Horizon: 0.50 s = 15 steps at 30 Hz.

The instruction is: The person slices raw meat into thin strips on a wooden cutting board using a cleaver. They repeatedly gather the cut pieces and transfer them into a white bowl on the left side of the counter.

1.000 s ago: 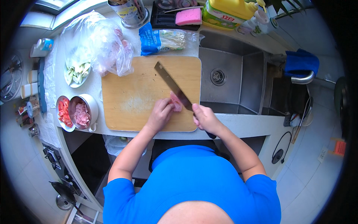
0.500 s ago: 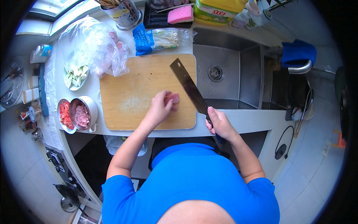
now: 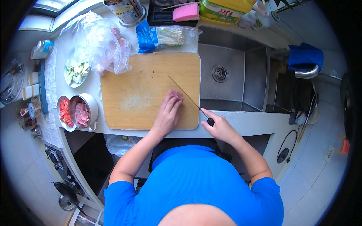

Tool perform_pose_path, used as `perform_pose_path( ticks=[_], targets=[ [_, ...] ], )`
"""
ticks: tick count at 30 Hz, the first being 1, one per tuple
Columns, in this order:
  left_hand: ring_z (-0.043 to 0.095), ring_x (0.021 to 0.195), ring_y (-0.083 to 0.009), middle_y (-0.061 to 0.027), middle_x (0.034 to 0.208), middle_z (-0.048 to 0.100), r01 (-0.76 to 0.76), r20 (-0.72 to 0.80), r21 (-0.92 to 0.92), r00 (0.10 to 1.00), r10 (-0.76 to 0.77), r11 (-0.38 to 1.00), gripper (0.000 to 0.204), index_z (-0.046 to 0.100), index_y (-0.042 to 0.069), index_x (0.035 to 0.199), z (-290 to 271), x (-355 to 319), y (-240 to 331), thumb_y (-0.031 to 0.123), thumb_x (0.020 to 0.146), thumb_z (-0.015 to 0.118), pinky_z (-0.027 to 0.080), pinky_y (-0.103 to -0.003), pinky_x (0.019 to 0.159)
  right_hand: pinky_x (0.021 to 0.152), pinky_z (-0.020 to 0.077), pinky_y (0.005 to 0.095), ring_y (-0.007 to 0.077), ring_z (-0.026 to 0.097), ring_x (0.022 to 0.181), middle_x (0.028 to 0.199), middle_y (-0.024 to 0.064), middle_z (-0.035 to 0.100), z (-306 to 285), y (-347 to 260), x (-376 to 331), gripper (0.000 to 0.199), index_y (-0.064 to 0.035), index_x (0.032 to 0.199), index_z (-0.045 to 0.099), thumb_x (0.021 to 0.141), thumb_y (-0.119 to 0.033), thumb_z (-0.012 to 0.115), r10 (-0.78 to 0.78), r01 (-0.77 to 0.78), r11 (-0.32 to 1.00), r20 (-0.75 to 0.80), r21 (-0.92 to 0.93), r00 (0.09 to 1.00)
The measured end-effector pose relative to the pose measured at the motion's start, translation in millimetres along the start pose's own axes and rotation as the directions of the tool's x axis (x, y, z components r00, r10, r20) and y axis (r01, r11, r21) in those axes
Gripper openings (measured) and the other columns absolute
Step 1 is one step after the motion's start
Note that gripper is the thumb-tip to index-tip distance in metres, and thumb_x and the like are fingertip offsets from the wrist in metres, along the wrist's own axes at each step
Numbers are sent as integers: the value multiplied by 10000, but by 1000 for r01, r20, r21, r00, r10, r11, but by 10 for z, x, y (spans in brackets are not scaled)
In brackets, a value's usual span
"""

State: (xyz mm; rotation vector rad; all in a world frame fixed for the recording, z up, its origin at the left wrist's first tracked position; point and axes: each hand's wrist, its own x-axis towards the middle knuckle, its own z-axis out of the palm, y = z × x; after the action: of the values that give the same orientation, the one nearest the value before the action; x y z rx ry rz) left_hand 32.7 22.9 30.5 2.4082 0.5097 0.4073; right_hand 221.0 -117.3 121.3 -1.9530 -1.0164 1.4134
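A piece of raw pink meat (image 3: 175, 94) lies on the right part of the wooden cutting board (image 3: 128, 83). My left hand (image 3: 167, 113) rests over it, fingers curled together and pressing it down from the near side. In my right hand (image 3: 220, 127) is the black handle of a cleaver (image 3: 184, 92), gripped at the board's right edge. Its blade is seen edge-on as a thin line, slanting to the far left just right of the meat. Whether the blade touches the meat I cannot tell.
Left of the board stand a metal pot of cut meat (image 3: 91, 109), a plate of red pieces (image 3: 69, 128) and a plate of pale green slices (image 3: 70, 83). Plastic bags (image 3: 102, 45) overlap the board's far left corner. The steel sink (image 3: 230, 90) adjoins at right.
The cleaver has turned from showing its broad side to edge-on and come down beside the meat. My left hand has settled with its fingers flatter over the piece.
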Motion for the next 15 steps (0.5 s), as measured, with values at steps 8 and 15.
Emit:
perform_pose_path(
  ticks=[8, 15],
  targets=[
    [485, 1213, -378, -179, 1182, 560, -77, -38, -38, 996, 75, 996, 382, 628, -32, 1059, -50, -48, -63, -57, 678, 609, 402, -478, 1034, 863, 526, 413, 409, 649, 972, 1113, 243, 651, 133, 204, -118, 461, 30, 1308, 503, 909, -174, 615, -106, 105, 993, -20, -59, 994],
    [602, 946, -343, -155, 1050, 619, 143, -254, 43, 959, -128, 989, 326, 625, -21, 1111, 74, -4, -35, 15, 790, 674, 498, -414, 813, 764, 541, 454, 423, 669, 854, 949, 279, 670, 27, 80, -63, 529, 27, 1301, 517, 935, -349, 588, -153, 147, 970, -18, -196, 988]
  ],
)
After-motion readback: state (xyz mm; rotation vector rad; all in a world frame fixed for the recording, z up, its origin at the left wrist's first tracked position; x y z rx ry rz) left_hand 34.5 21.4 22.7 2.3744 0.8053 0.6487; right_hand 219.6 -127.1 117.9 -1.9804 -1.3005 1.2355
